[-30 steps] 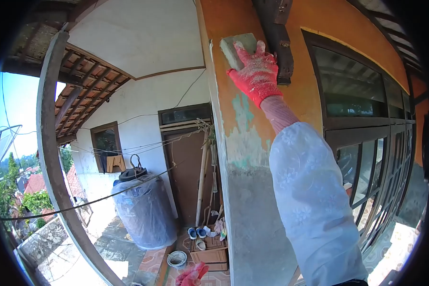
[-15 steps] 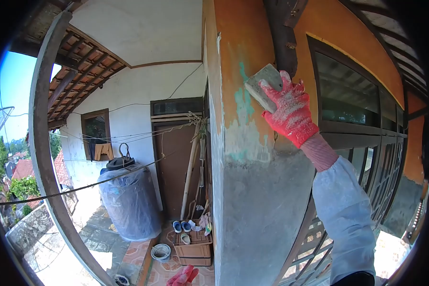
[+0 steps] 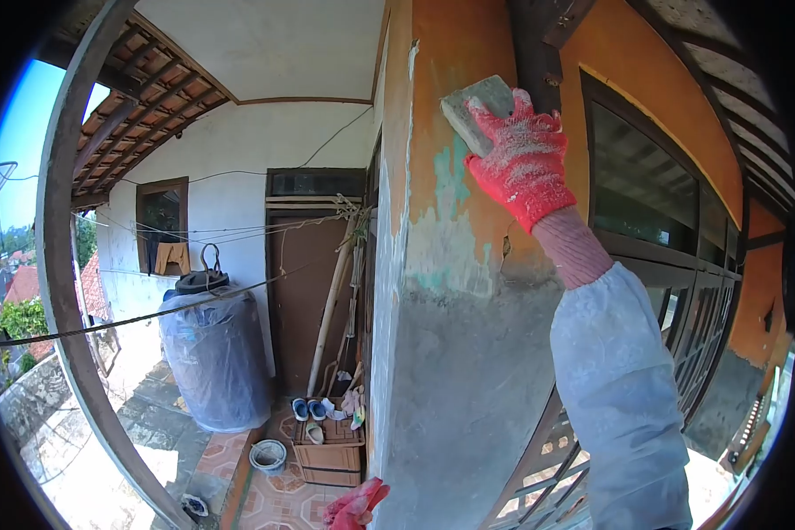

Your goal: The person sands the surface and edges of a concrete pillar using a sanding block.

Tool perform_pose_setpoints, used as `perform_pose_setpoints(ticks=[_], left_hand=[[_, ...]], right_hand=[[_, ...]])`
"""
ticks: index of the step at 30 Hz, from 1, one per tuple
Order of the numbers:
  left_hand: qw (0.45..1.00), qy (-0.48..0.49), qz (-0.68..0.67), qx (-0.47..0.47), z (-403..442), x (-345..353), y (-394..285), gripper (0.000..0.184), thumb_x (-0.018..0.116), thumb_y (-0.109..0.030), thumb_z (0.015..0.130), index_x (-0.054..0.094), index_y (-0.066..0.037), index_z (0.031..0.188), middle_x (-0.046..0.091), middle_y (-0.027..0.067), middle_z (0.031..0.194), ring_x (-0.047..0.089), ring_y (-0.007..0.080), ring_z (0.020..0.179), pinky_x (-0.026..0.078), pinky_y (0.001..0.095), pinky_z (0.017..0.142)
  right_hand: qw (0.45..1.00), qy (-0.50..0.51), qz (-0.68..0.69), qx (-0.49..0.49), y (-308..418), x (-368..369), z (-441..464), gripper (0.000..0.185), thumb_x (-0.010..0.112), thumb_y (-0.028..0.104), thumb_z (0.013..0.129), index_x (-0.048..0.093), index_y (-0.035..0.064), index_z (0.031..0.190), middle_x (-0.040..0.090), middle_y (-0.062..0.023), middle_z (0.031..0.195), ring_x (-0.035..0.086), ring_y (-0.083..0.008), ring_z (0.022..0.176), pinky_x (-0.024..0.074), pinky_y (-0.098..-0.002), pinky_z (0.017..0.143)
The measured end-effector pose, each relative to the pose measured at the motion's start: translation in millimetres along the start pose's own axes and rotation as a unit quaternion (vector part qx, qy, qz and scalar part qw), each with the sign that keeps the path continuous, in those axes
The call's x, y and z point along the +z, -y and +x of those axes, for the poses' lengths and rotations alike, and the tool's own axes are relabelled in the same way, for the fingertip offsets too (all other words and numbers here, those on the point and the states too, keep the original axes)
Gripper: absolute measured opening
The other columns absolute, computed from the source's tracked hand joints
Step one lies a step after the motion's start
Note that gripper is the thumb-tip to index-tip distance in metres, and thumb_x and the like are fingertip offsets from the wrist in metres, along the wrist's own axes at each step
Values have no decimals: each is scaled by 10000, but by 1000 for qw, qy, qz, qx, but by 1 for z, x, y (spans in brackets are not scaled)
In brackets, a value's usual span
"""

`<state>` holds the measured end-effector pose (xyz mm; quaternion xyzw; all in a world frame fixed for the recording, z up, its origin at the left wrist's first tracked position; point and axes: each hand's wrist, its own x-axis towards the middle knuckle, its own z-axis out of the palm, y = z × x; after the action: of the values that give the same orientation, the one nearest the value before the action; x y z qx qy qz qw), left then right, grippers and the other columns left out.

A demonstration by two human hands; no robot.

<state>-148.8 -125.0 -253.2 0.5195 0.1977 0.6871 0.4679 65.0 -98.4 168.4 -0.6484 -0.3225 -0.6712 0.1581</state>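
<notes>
My right hand (image 3: 526,159), in a red glove coated with pale dust, is closed on a grey rectangular block (image 3: 479,110) and presses it flat to the orange upper part of the wall (image 3: 455,53). Below the block the paint is worn through to green and whitish patches (image 3: 450,185). My left hand (image 3: 357,505), also in a red glove, shows only partly at the bottom edge, low by the wall's corner. Its fingers look loosely stretched, with nothing visible in them.
A dark wooden beam (image 3: 536,75) and a barred window (image 3: 640,177) lie right of the block. Left are a plastic-wrapped drum (image 3: 216,358), a bucket (image 3: 268,457), a brown crate (image 3: 329,455) with shoes on it, leaning poles (image 3: 329,318), strung lines and a post (image 3: 62,221).
My right hand has slid the block up and slightly left along the orange paint. My left hand has come a little higher into view, and the camera view has shifted somewhat.
</notes>
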Motion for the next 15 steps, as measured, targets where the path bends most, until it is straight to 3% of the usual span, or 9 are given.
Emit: perform_pose_setpoints(ticks=[2, 3, 4, 6, 7, 8, 12, 14, 15], left_hand=[[989, 23, 99, 108, -2, 3, -7, 268, 420, -81, 983, 646, 32, 1070, 663, 157, 1067, 663, 296, 1051, 477, 354, 958], [996, 20, 80, 26, 2, 6, 2, 268, 414, -67, 976, 652, 20, 1065, 665, 148, 1052, 648, 272, 1046, 472, 344, 946], [997, 18, 73, 28, 0, 8, 7, 268, 414, -67, 976, 652, 20, 1065, 665, 148, 1052, 648, 272, 1046, 472, 344, 946], [991, 36, -114, -58, -2, 12, 4, 287, 387, -55, 977, 647, 29, 1063, 668, 158, 1071, 649, 277, 1046, 502, 362, 925], [996, 83, 14, 37, 5, 9, 0, 315, 352, -60, 985, 640, 48, 1055, 663, 184, 1101, 669, 301, 1018, 539, 390, 908], [996, 82, 16, 35, 6, 11, -3, 315, 352, -60, 985, 640, 48, 1055, 663, 184, 1101, 669, 301, 1018, 539, 390, 908], [995, 53, -58, -60, 0, 5, -8, 336, 336, -90, 1001, 634, 58, 1045, 664, 196, 1113, 682, 318, 999, 559, 411, 896], [995, 50, -52, -72, 4, -1, -6, 338, 339, -105, 1008, 636, 53, 1048, 667, 194, 1107, 682, 318, 1000, 556, 410, 898], [992, 40, -72, -92, 3, -2, -9, 338, 346, -114, 1014, 641, 46, 1051, 670, 193, 1101, 683, 319, 998, 555, 411, 901]], right_hand=[[1000, -6, 8, 0, -6, 10, -17, 683, 727, 450, 766, 495, 342, 1399, 365, -152, 1460, 558, -391, 1161, 321, -599, 1079], [999, -32, -15, -26, -7, 9, -30, 684, 721, 452, 767, 493, 340, 1402, 381, -157, 1456, 569, -396, 1144, 330, -595, 1076], [996, -60, -37, -53, -7, 8, -34, 685, 716, 453, 768, 491, 337, 1404, 397, -163, 1452, 580, -400, 1126, 339, -590, 1073], [999, -29, -30, -13, 3, 4, -10, 706, 711, 473, 775, 471, 348, 1427, 372, -157, 1488, 553, -400, 1173, 347, -571, 1082], [999, 11, -22, 31, 8, 3, 1, 728, 706, 492, 783, 451, 358, 1451, 347, -151, 1524, 526, -399, 1221, 356, -551, 1092], [999, 13, -20, 30, 11, 4, 14, 728, 706, 492, 783, 451, 358, 1451, 347, -151, 1524, 526, -399, 1221, 356, -551, 1092], [997, 10, 63, 51, 6, 8, 7, 739, 697, 485, 791, 425, 366, 1468, 324, -175, 1539, 473, -450, 1286, 364, -573, 1080], [1000, -16, -16, -20, 4, 10, -35, 701, 707, 484, 779, 470, 364, 1428, 326, -173, 1492, 561, -383, 1169, 341, -624, 1060], [1000, 15, -17, -2, 5, 11, -42, 710, 702, 486, 780, 465, 358, 1437, 321, -173, 1493, 548, -380, 1185, 329, -619, 1074]])
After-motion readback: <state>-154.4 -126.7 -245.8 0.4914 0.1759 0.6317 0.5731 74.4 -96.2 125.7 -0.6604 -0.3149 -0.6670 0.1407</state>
